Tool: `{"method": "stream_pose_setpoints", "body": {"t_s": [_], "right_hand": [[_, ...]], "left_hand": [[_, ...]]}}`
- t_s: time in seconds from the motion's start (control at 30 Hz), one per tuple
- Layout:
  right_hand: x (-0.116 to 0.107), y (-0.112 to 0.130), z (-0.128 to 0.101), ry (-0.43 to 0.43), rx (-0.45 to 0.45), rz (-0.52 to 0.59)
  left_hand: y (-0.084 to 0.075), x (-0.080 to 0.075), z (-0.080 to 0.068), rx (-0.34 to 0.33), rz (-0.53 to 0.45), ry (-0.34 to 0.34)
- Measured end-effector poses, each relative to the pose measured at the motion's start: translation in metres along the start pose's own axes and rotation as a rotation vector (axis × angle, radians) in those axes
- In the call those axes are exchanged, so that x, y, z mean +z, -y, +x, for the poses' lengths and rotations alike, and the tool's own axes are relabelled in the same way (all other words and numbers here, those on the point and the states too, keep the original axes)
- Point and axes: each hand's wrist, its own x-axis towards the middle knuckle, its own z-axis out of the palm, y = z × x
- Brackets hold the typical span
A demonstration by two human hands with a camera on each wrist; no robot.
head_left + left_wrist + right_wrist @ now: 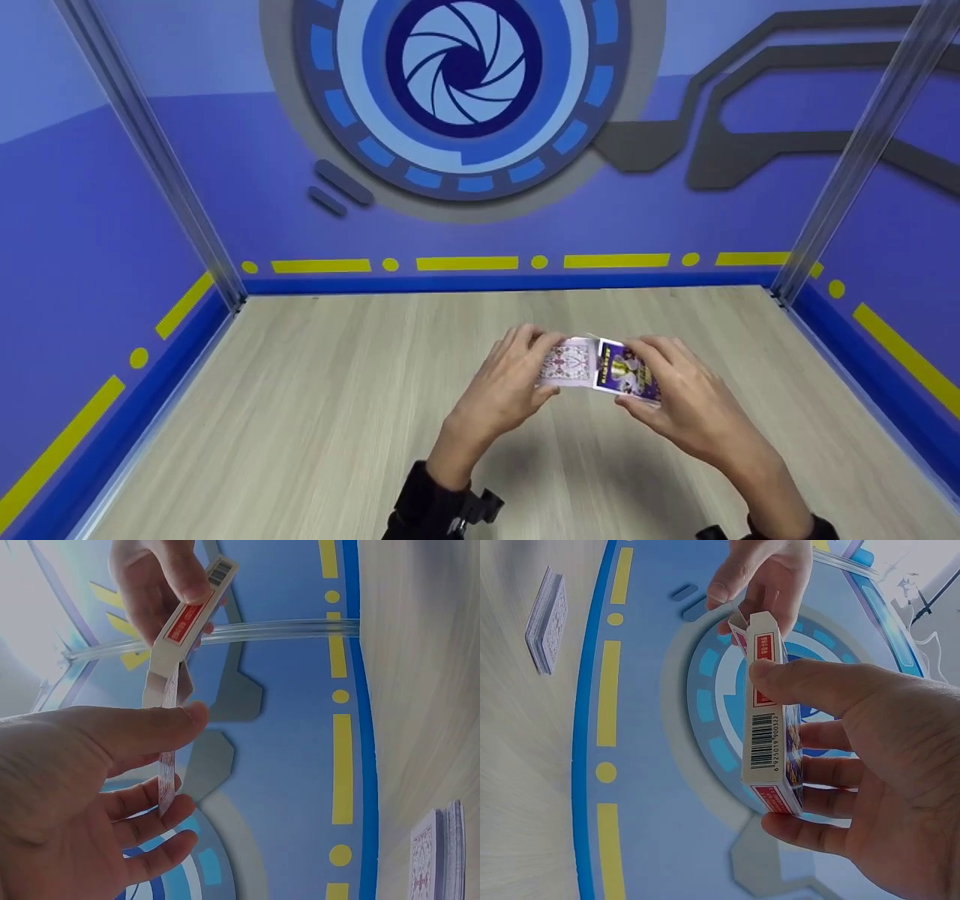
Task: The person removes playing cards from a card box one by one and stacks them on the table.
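My right hand (pixel 686 390) grips a purple playing-card box (pixel 626 371) with white edges, thumb on one narrow side and fingers on the other. A barcode and red label show on the box's narrow side (pixel 763 735) in the right wrist view, its flap standing open toward the left hand. Between thumb and fingers my left hand (pixel 502 379) holds a thin bunch of playing cards (pixel 568 362) with patterned backs. In the left wrist view the cards' far end (pixel 172 686) meets the open mouth of the box. Both hands are raised above the table.
A separate stack of playing cards (pixel 435 859) lies on the light wood table (pixel 337 420), also seen in the right wrist view. Blue printed panels (pixel 465 232) close off the back and both sides, with clear corner posts (pixel 161 165).
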Motion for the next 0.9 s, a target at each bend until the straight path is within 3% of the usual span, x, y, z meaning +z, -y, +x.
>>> {"method": "stream_pose_setpoints", "body": {"t_s": [0.43, 0.63, 0.9], "right_hand": [[-0.005, -0.012, -0.002, -0.080, 0.037, -0.047], [-0.005, -0.015, -0.002, -0.087, 0.071, -0.058], [-0.005, -0.016, -0.002, -0.058, 0.109, -0.063]], "left_hand": [[0.030, -0.013, -0.002, -0.099, -0.078, -0.042], [0.050, -0.010, -0.004, -0.169, -0.071, 0.048], [0.070, 0.006, -0.005, -0.277, -0.123, 0.127]]}}
